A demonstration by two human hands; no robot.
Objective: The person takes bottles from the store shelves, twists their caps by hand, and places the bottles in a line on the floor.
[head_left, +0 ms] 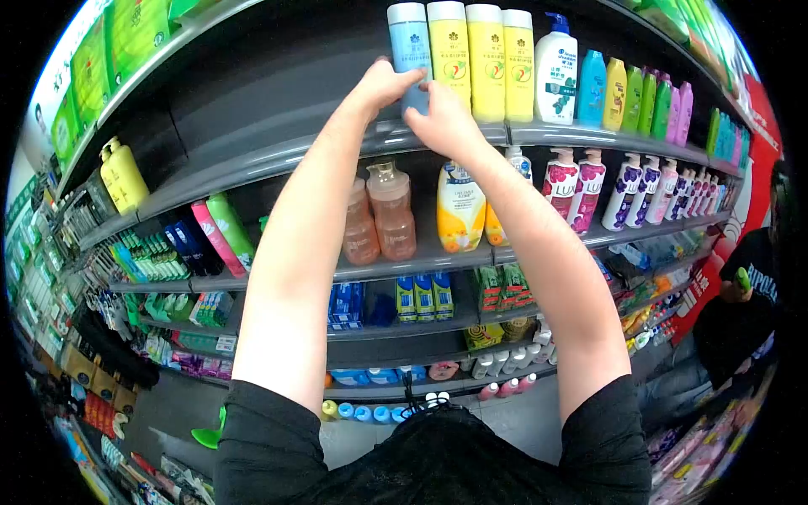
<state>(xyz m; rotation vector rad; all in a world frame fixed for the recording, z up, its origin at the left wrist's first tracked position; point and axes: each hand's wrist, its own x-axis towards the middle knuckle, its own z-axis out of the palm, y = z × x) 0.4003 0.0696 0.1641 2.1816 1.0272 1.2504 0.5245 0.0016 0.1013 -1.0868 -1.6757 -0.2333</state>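
Observation:
A light blue bottle with a white cap stands upright on the upper shelf, at the left end of a row. My left hand grips its left side, thumb across the front and fingers partly hidden behind. Lower down, my right hand is closed around the right side of the same bottle, its thumb near the base. Right beside it are yellow bottles with white caps, close to my right fingers. A white pump shampoo bottle follows further right.
Green, purple and other coloured bottles continue the row. Below are pink-brown pump bottles, a yellow-white bottle and LUX pump bottles. A yellow pump bottle stands far left. Another person in black is at the right edge.

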